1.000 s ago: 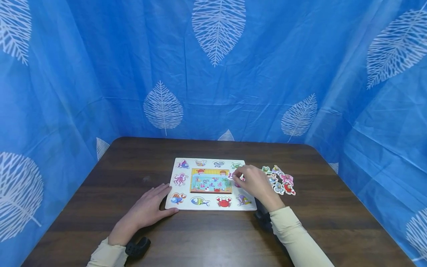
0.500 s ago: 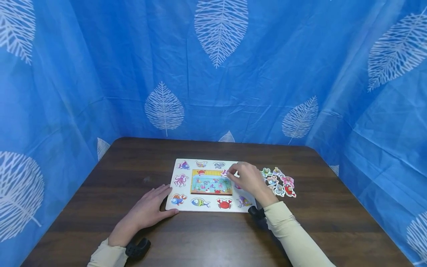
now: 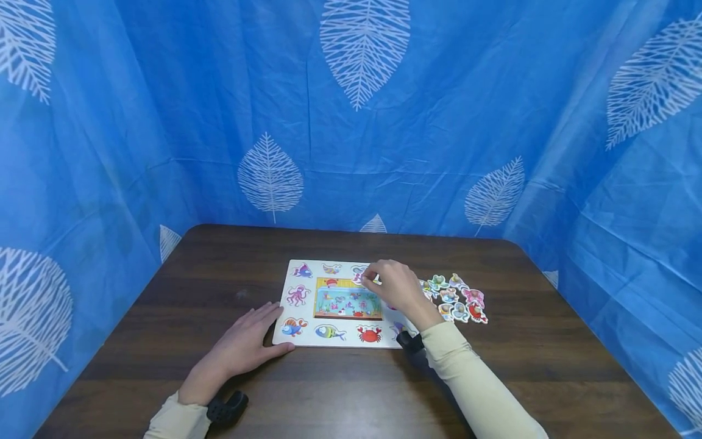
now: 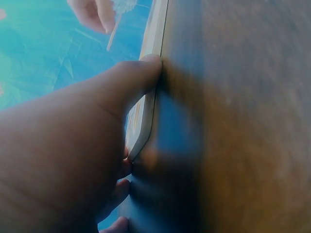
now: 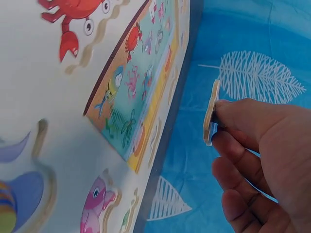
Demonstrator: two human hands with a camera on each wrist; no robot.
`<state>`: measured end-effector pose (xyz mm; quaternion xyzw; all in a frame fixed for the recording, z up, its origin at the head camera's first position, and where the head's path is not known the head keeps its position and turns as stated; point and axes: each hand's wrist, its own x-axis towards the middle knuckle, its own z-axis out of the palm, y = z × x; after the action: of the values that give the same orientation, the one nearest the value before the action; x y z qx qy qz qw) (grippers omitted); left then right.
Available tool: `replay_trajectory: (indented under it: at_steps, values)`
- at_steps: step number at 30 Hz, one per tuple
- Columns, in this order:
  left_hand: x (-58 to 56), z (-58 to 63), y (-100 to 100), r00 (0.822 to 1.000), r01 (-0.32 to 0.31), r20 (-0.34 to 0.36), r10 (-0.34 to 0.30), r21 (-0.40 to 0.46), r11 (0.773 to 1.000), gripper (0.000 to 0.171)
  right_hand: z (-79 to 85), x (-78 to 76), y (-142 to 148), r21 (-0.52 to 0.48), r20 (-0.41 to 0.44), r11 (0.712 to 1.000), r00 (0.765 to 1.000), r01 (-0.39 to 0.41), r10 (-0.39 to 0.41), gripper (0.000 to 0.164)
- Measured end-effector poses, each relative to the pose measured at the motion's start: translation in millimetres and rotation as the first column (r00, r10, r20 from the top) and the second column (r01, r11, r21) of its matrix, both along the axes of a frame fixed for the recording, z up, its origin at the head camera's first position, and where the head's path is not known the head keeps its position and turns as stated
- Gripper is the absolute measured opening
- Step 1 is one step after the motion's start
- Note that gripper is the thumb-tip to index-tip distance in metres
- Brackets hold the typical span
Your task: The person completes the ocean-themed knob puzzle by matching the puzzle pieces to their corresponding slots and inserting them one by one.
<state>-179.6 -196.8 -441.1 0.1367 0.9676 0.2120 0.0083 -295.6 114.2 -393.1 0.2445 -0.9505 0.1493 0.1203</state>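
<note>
A white wooden puzzle board [image 3: 351,335] lies on the table, with sea-animal pictures around a central aquarium picture [image 3: 348,302]. My left hand [image 3: 241,341] rests at its left front corner, with the thumb against the front edge and the fingers along the left edge. Above the board's upper right part, my right hand [image 3: 397,289] pinches a flat wooden puzzle piece [image 5: 211,114] between thumb and fingers. That piece appears edge-on in the right wrist view, clear of the board. The right hand covers some of the board's right-side pictures.
Several loose puzzle pieces with knobs, a red crab [image 3: 477,313] among them, lie in a cluster right of the board on the dark wooden table [image 3: 329,390]. A blue leaf-patterned curtain [image 3: 351,152] surrounds the table's back and sides.
My right hand has moved left and slightly back across the board, carrying the puzzle piece. The left hand stays at the board's corner.
</note>
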Motion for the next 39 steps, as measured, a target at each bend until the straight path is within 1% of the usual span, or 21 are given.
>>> replay_trajectory:
  at_steps: [4,9,16,22,32,39]
  values:
    - [-1.3,-0.5,0,1.000,0.015,-0.012,-0.015,0.003,1.000,0.088,0.5,-2.9,-5,-0.014,0.012,1.000,1.000,-0.001,0.001,0.009]
    - [-2.3,-1.8,0,1.000,0.017,-0.008,-0.017,0.007,1.000,0.087,-0.5,-5.3,-12,-0.046,0.029,0.999,1.000,0.003,-0.001,0.009]
    - [-1.9,-1.6,0,0.999,0.028,-0.026,-0.028,-0.003,1.000,0.087,-3.7,-8.6,-18,-0.059,0.043,0.998,0.999,-0.005,0.008,0.010]
    - [-1.2,0.1,-1,0.999,0.031,-0.024,-0.031,-0.007,0.999,0.087,-3.2,-12.6,-26,-0.048,0.049,0.999,0.999,-0.009,0.011,0.012]
    - [-2.1,1.8,-1,0.999,0.028,-0.023,-0.028,0.001,1.000,0.086,-1.4,-15.0,-38,-0.073,0.087,0.997,0.996,-0.013,0.020,0.014]
    - [-2.9,0.0,1,1.000,0.017,0.002,-0.017,-0.002,1.000,0.088,-3.9,-16.9,-47,-0.090,0.121,0.996,0.992,-0.018,0.029,0.015]
